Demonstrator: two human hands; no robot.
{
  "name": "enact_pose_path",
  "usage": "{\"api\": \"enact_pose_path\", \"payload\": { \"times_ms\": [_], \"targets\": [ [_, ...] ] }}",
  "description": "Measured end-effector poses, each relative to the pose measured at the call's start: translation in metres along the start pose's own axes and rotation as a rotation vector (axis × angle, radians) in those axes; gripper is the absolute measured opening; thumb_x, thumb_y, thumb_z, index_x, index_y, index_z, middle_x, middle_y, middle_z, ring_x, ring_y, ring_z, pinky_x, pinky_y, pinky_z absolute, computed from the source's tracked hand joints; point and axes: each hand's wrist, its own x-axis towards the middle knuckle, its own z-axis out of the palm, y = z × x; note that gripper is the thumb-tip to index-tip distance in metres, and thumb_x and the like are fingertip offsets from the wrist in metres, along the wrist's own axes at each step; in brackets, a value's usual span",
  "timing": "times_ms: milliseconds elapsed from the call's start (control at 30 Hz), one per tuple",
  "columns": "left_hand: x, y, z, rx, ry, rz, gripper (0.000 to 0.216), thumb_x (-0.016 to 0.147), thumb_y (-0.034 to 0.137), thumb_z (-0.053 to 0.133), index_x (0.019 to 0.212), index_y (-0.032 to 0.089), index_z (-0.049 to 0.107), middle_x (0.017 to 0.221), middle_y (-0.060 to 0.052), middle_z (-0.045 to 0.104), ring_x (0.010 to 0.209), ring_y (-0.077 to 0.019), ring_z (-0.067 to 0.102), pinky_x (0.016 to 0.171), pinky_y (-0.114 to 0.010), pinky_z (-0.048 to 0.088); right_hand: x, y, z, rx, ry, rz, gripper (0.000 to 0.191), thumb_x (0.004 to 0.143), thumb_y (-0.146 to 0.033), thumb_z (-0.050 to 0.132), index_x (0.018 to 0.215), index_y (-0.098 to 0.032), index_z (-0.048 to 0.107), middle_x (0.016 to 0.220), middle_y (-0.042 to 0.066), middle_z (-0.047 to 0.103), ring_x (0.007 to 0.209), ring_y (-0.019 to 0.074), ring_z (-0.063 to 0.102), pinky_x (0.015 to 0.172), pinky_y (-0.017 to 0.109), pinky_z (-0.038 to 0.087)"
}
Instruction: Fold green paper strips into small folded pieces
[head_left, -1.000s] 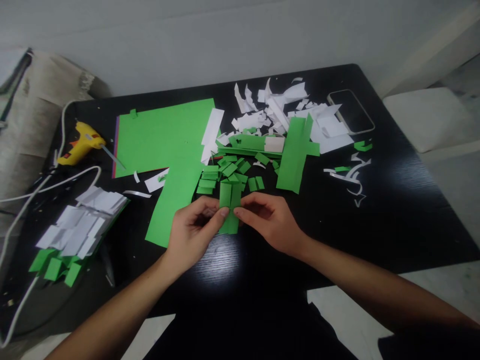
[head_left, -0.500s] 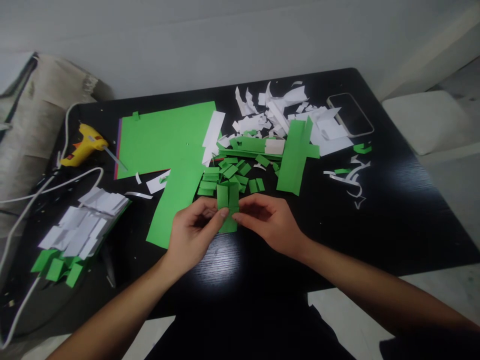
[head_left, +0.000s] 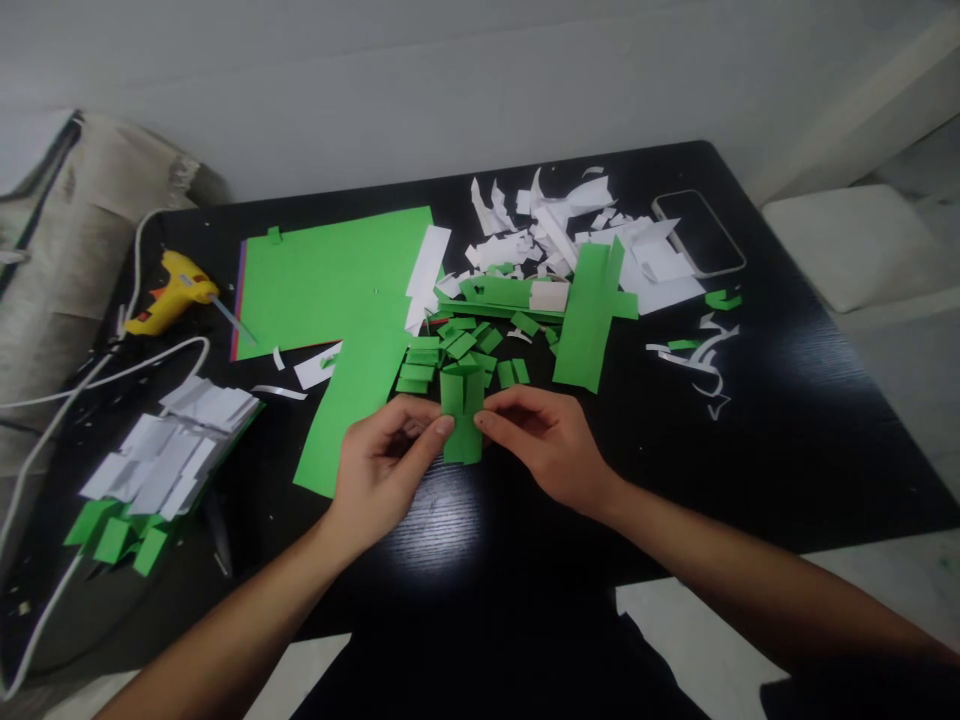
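Note:
A small folded piece of green paper (head_left: 463,425) is held upright between my two hands, just above the black table. My left hand (head_left: 386,465) pinches its left edge between thumb and fingers. On the opposite edge, my right hand (head_left: 551,445) grips it with thumb and forefinger. Creases divide the paper into flaps, and its top end stands partly open. Right behind it lies a pile of small folded green pieces (head_left: 459,345). A long green paper strip (head_left: 352,415) rests beside my left hand.
A yellow glue gun (head_left: 171,295) with a white cord lies at the left, near a stack of folded white pieces (head_left: 161,450). Large green sheets (head_left: 322,275) lie at the back. White scraps (head_left: 555,225), a folded green strip (head_left: 585,320) and a phone (head_left: 701,232) are toward the right.
The folded green paper has shifted slightly to the right and now faces me straighter. My right thumb has moved a little up along its edge. Both hands keep their hold.

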Motion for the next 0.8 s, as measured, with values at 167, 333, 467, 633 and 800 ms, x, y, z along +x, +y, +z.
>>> {"api": "enact_pose_path", "payload": {
  "times_ms": [167, 333, 467, 633, 800],
  "targets": [
    [0.0027, -0.0021, -0.003, 0.132, 0.029, 0.087, 0.005, 0.094, 0.017, 0.07, 0.091, 0.02, 0.072, 0.078, 0.001, 0.069, 0.068, -0.0118, 0.061, 0.064, -0.024, 0.05, 0.0005, 0.003, -0.0011, -0.066, 0.045, -0.115, 0.016, 0.085, -0.034, 0.084, 0.083, -0.021, 0.076, 0.081, 0.001, 0.072, 0.075, 0.0144, 0.068, 0.069, 0.027, 0.057],
    [0.0043, -0.0006, -0.0062, 0.212, 0.032, 0.188, 0.014, 0.093, 0.016, 0.073, 0.102, 0.024, 0.078, 0.089, -0.001, 0.076, 0.076, -0.0144, 0.066, 0.071, -0.028, 0.054, -0.0021, 0.0026, -0.002, 0.036, -0.009, -0.042, 0.015, 0.088, -0.033, 0.08, 0.098, -0.022, 0.078, 0.078, 0.001, 0.075, 0.062, 0.0132, 0.068, 0.054, 0.025, 0.056],
    [0.0004, -0.0013, -0.0063, 0.17, 0.022, 0.173, 0.019, 0.095, 0.012, 0.068, 0.106, 0.024, 0.078, 0.097, -0.002, 0.079, 0.083, -0.014, 0.071, 0.074, -0.027, 0.056, -0.0041, 0.0025, -0.0023, 0.071, -0.024, -0.049, 0.012, 0.087, -0.029, 0.081, 0.098, -0.024, 0.08, 0.089, 0.003, 0.078, 0.076, 0.0159, 0.075, 0.068, 0.028, 0.063],
    [-0.0006, -0.0017, -0.0074, 0.07, -0.026, 0.14, 0.016, 0.092, 0.014, 0.071, 0.105, 0.022, 0.076, 0.098, -0.005, 0.075, 0.087, -0.0165, 0.072, 0.074, -0.027, 0.058, -0.0033, 0.0032, -0.0035, 0.032, -0.026, -0.108, 0.011, 0.081, -0.021, 0.085, 0.091, -0.025, 0.082, 0.089, 0.002, 0.08, 0.081, 0.0166, 0.077, 0.076, 0.028, 0.064],
    [0.0032, -0.0003, -0.0087, 0.074, -0.036, 0.184, 0.009, 0.089, 0.015, 0.076, 0.096, 0.021, 0.074, 0.094, -0.005, 0.074, 0.088, -0.0177, 0.07, 0.075, -0.03, 0.058, -0.0037, 0.0038, -0.0028, -0.005, -0.018, -0.105, 0.015, 0.077, -0.028, 0.091, 0.088, -0.024, 0.082, 0.086, 0.002, 0.08, 0.078, 0.0177, 0.076, 0.072, 0.029, 0.064]
  ]
}}
